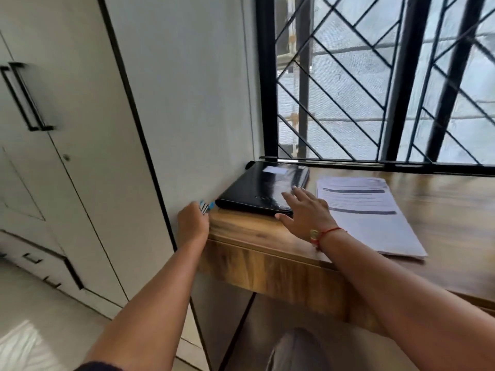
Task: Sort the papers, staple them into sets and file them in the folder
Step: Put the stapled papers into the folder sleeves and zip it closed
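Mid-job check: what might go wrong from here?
The blue item pinched in the left hand is right at the desk corner; it may drop if released there. The right hand reaches over the folder, its forearm beside the papers, so it might knock the stack askew.

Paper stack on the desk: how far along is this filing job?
Nothing looks done: the white printed paper stack lies in one pile on the wooden desk, beside the closed black folder. In hand: the left hand grips a small blue-and-black object, perhaps a stapler; the right hand spreads open over the folder's near corner. Sorting, stapling and filing remain.
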{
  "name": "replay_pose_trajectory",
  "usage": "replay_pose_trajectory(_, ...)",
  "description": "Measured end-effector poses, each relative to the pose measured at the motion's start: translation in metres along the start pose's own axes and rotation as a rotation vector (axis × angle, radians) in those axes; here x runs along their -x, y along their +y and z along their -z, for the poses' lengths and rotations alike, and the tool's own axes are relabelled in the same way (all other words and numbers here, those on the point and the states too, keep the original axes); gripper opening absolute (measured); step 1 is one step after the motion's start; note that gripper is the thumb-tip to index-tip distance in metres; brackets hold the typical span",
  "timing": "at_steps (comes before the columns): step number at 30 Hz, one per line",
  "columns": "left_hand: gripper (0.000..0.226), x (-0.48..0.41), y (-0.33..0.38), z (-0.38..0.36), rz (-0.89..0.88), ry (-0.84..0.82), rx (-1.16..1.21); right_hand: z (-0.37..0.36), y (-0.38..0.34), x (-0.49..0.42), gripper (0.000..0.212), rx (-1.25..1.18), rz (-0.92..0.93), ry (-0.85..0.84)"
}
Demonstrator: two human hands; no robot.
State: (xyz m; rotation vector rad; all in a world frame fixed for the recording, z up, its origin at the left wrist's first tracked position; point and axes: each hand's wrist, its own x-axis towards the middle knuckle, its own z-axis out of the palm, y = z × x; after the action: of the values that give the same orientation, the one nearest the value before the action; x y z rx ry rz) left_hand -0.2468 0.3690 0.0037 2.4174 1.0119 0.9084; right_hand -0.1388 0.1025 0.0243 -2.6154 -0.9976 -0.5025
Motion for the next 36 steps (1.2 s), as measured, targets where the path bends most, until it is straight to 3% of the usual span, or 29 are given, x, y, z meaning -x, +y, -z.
replay_pose_trajectory(4,0.029,-0.007,-0.008,-0.003,0.033,0.001,0.018,-0.008,-0.005,-0.007,0.068,0.018,-0.011,-0.031)
replay_pose_trajectory(13,0.019,-0.015,-0.006,-0.021,0.073,-0.006,-0.004,-0.018,-0.006,-0.008,0.064,0.017,-0.025,-0.063)
replay_pose_trajectory(21,0.029,-0.013,-0.003,-0.024,0.027,0.031,0.083,-0.010,0.007,-0.003,0.057,0.010,-0.055,-0.008)
replay_pose_trajectory(23,0.031,-0.009,0.001,-0.021,-0.041,0.100,0.066,-0.002,0.017,0.000,0.053,0.039,-0.090,0.054)
replay_pose_trajectory(27,0.028,0.008,0.043,-0.026,-0.404,0.260,0.012,0.024,0.061,0.013,0.054,0.142,-0.325,0.136)
replay_pose_trajectory(29,0.018,0.026,0.082,-0.034,-0.524,0.156,0.124,0.035,0.088,0.025,0.057,0.169,-0.500,0.108)
replay_pose_trajectory(31,0.014,0.052,0.125,-0.042,-0.551,-0.059,0.218,0.044,0.114,0.042,0.056,0.129,-0.683,0.075)
replay_pose_trajectory(33,0.022,0.078,0.164,-0.052,-0.510,-0.296,0.221,0.050,0.135,0.058,0.053,0.056,-0.816,-0.007)
replay_pose_trajectory(36,0.048,0.102,0.208,-0.068,-0.462,-0.548,0.040,0.059,0.154,0.081,0.055,-0.045,-0.866,-0.155)
